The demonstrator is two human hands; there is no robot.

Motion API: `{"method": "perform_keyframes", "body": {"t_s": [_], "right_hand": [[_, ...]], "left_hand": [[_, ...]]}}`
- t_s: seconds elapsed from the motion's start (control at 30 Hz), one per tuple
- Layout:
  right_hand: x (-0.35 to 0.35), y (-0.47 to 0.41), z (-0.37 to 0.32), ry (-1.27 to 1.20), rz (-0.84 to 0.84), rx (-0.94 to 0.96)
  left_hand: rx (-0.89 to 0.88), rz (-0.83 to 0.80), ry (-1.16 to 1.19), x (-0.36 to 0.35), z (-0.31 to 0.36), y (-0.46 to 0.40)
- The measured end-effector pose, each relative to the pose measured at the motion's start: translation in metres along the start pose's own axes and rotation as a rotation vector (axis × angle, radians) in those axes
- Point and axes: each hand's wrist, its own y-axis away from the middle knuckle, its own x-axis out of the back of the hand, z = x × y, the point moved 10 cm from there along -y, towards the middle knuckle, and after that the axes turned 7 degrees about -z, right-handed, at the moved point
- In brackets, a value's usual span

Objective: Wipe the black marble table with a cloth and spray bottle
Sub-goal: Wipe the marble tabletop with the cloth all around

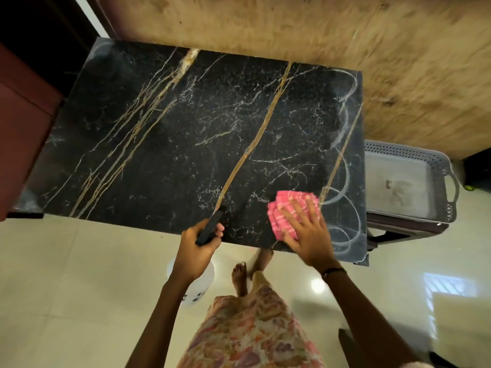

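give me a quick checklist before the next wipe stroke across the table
1. Right hand flat on the pink cloth: ok.
2. Cloth lying on the black marble table: ok.
3. Left hand gripping the spray bottle, nozzle over the near edge: ok.
4. Liquid left in the bottle: cannot tell.
5. Pale swirl streaks along the right side cleared: not ok.
6. Path leftward free of objects: ok.
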Motion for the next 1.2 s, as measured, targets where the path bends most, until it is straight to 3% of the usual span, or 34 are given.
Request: {"method": "perform_keyframes", "body": {"t_s": [0.17, 0.37, 0.57, 0.7, 0.8, 0.9, 1.03, 1.2], "right_hand": [[0.011, -0.044, 0.006, -0.055, 0.041, -0.271], [-0.015, -0.004, -0.064, -0.068, -0.017, 0.035], [-0.004, 0.046, 0.049, -0.071, -0.009, -0.123], [0.023, 0.016, 0.121, -0.107, 0.03, -0.324], [0.031, -0.021, 0.123, -0.133, 0.05, -0.415], [0.031, -0.038, 0.09, -0.109, 0.072, -0.26], [0.016, 0.006, 0.064, -0.09, 0.021, 0.004], [0.02, 0.026, 0.144, -0.061, -0.026, -0.1]], "left_hand": [[-0.033, -0.014, 0.007, -0.008, 0.002, 0.004], [-0.024, -0.016, 0.002, -0.02, -0.001, 0.002], [-0.018, -0.046, -0.049, -0.042, 0.006, -0.002], [-0.006, -0.045, -0.059, -0.059, 0.012, -0.008], [-0.01, -0.046, -0.052, -0.075, 0.02, -0.013], [-0.004, -0.062, -0.051, -0.094, 0.027, -0.024], [-0.011, -0.067, -0.056, -0.117, 0.043, -0.042], [-0.025, -0.09, -0.038, -0.139, 0.067, -0.066]]}}
